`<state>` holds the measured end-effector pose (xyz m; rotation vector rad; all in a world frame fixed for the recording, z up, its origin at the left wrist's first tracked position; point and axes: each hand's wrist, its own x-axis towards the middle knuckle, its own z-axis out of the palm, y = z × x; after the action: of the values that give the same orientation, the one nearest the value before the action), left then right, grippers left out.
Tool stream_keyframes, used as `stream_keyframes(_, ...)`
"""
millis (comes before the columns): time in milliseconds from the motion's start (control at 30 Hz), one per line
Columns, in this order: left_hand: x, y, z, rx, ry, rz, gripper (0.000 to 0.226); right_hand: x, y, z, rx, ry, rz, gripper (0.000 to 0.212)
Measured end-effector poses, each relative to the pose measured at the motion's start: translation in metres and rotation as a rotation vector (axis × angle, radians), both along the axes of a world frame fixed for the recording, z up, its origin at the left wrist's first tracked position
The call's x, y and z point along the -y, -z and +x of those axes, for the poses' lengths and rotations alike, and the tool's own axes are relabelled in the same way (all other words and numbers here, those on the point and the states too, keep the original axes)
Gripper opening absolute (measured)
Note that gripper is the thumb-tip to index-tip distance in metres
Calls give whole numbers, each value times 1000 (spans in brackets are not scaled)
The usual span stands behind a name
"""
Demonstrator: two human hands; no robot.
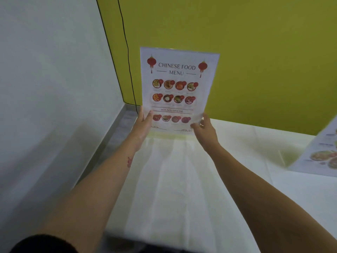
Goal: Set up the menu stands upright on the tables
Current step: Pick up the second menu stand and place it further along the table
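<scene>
Black cable [127, 52] (thin) down green wall [255, 52].

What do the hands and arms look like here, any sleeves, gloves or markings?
Both hands, left hand and right hand, are bare: no gloves, rings or watch visible. Forearms are uncovered. A small red mark sits on the left inner forearm. A dark sleeve edge shows near the left upper arm.

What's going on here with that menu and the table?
A person is setting a Chinese food menu stand upright at the far end of a table covered in a white cloth, near the green wall. The left hand grips its lower left edge and the right hand its lower right corner. Whether its base already rests on the cloth is unclear. Another menu shows at the right edge.
</scene>
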<state>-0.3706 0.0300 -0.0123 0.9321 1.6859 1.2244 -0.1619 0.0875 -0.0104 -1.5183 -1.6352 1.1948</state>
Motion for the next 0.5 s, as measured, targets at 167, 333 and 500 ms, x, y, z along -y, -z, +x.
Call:
stream_keyframes(167, -14, 4, -35, 27, 25, -2, 76, -8, -1, -29, 29, -8, -6, 57)
stream_keyframes(333, -33, 1, -47, 27, 28, -39, 76, -24, -2, -43, 89, -11, -42, 61)
stream_keyframes(500, -47, 8, -50, 15, 25, -59, 63, -41, 0, -50, 166, -29, -105, 63)
